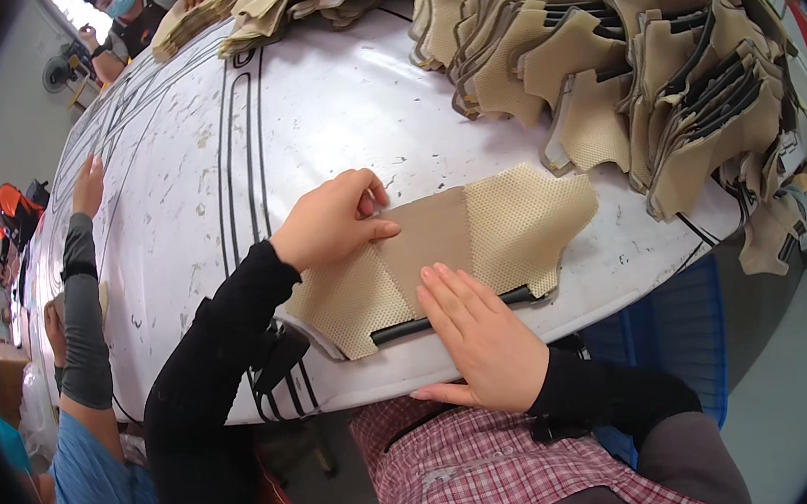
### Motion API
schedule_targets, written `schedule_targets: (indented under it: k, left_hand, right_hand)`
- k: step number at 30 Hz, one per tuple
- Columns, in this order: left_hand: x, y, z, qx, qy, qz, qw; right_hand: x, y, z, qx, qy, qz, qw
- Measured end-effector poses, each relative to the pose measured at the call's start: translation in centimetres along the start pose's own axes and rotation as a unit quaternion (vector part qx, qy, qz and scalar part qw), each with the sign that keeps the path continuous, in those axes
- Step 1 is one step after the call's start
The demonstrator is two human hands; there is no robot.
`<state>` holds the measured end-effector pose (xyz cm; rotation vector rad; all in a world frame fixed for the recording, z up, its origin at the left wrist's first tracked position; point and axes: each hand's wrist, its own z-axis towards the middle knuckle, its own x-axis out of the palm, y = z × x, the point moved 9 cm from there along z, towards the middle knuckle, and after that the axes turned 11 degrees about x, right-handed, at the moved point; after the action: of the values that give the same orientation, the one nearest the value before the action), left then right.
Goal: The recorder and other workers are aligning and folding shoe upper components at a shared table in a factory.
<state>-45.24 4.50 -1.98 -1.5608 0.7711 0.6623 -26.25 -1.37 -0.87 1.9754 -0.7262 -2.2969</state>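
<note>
A beige sewn panel (pixel 426 235) lies flat on the table before me. Its two ends are dotted, perforated-looking material, its middle a smooth tan section, and a black strip (pixel 402 331) runs along its near edge. My right hand (pixel 487 342) rests on the near middle of the panel with fingers stretched out flat, covering part of the strip. At the panel's far left edge is my left hand (pixel 336 222), fingers bent and thumb extended onto the tan section, with a gap between thumb and fingers. Nothing shows in its grasp.
Stacked similar beige panels (pixel 596 114) with black strips crowd the table's right side. More beige piles (pixel 299 7) line the far edge. Black lines mark the white table cover (pixel 160 179). A co-worker's arm (pixel 83 286) reaches in at left; another masked person (pixel 129 25) stands far left. A blue crate (pixel 678 341) stands below.
</note>
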Motion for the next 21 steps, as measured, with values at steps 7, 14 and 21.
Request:
schedule_targets:
  k: [7,14,21]
  left_hand:
    - [4.4,-8.3,-2.5,0.298,-0.016,0.165,0.94]
    - [5.2,-9.3,-1.2,0.282,0.055,0.3,0.91]
    - [5.8,-10.5,-2.7,0.32,0.083,0.314,0.89]
  right_hand:
    - [0.8,-0.3,-0.6,0.009,-0.043,0.053,0.998]
    - [1.1,0.0,-0.3,0.017,-0.043,0.053,0.998]
    - [1.6,-0.2,-0.7,0.007,-0.028,0.043,0.999]
